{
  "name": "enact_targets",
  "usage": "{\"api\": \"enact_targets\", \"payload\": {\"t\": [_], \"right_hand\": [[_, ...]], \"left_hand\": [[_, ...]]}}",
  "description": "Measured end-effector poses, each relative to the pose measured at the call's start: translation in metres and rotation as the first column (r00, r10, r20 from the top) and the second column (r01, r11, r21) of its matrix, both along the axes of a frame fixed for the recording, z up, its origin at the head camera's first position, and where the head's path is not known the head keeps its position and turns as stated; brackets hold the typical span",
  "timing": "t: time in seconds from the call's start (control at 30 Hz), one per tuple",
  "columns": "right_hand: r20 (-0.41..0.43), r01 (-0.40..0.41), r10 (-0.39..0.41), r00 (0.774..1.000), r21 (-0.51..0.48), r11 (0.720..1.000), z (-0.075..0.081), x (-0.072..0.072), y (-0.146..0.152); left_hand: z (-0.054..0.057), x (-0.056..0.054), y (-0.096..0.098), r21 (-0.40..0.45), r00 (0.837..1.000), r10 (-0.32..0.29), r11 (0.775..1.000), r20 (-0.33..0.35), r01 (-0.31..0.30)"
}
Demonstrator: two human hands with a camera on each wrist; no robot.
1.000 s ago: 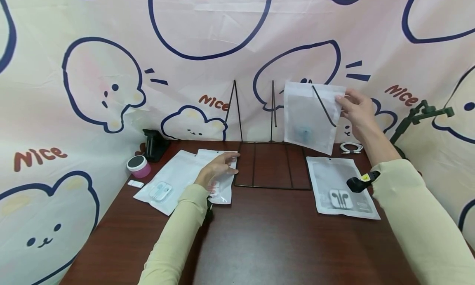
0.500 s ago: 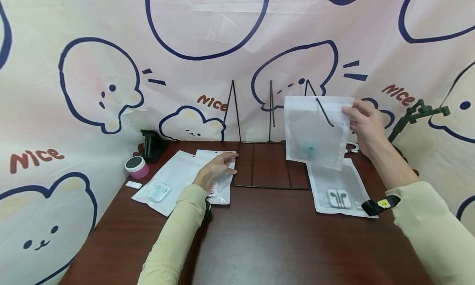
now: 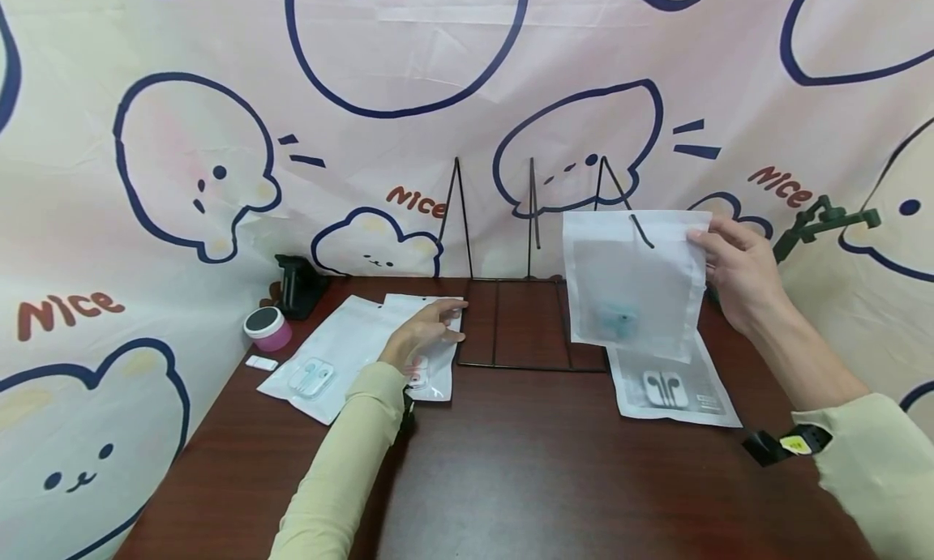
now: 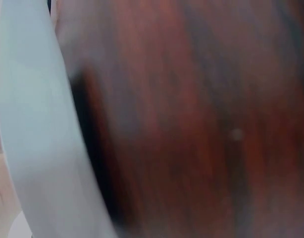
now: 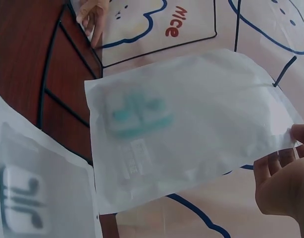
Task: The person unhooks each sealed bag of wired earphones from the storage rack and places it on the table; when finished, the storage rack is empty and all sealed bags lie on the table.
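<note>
My right hand [image 3: 746, 272] pinches the upper right corner of a translucent white zip pouch [image 3: 635, 284] holding a teal-tinted earphone case. The pouch hangs upright from the right-hand prong of a black wire rack [image 3: 536, 369]; the prong's tip sticks out in front, near the top edge. Below, a second pouch with white wired earphones [image 3: 666, 390] lies on the table, partly covered by the raised one. My left hand [image 3: 423, 329], fingers loosely extended, rests over a white pouch [image 3: 438, 386] left of the rack. In the left wrist view, that hand's fingers are out of sight.
Another white earphone pouch [image 3: 314, 378] lies at the left. Behind it are a pink jar [image 3: 268, 331], a small white object [image 3: 261, 363] and a black stand [image 3: 301, 287]. A green jointed arm [image 3: 824, 224] stands at right, before a patterned cloth.
My right hand has moved down, right and towards me with the pouch, which has slid along the prong towards its tip. The left hand stays put.
</note>
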State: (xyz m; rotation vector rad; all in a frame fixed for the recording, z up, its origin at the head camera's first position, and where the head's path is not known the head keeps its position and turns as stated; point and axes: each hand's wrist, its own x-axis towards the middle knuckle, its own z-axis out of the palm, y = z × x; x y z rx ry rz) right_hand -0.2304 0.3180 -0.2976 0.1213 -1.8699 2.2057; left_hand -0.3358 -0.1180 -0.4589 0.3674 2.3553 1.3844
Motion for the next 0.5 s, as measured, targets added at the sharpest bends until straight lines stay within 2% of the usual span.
{"api": "enact_targets", "payload": {"t": [0.1,0.5], "right_hand": [[0.009,-0.008,0.008,1.0,0.03,1.0,0.0,0.008,0.002],[-0.027,-0.069,0.069,0.997,0.014,0.998,-0.002,0.032,0.009]], "left_hand": [[-0.001,0.0,0.0,-0.009,1.0,0.004,1.0,0.007,-0.004],[-0.001,-0.002,0.0,-0.016,1.0,0.012,1.0,0.007,-0.012]]}}
